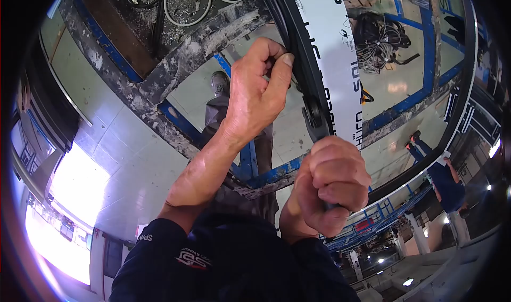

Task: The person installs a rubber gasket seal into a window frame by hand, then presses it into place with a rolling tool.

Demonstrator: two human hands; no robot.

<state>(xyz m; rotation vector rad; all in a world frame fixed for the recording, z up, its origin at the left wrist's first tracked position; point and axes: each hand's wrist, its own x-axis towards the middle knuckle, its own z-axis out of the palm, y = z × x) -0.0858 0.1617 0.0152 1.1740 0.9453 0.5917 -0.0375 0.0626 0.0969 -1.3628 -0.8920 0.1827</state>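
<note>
A long frame profile (340, 57) with white lettered film and a black edge runs down the middle of the head view. My left hand (261, 86) is closed in a pinch against its black edge, on a thin black rubber strip (285, 19) that runs along the profile. Below it, my right hand (335, 185) is wrapped in a fist around a hand tool (315, 118) with a dark rounded head. That head rests at the profile's black edge, close to the strip. Most of the tool's handle is hidden by my fingers.
Under the profile stands a blue metal work frame (277, 174) with worn, padded bars. A bundle of cables (378, 41) lies to the right, and black and pale loops (186, 6) lie at the top left. Another person (444, 185) stands at the far right.
</note>
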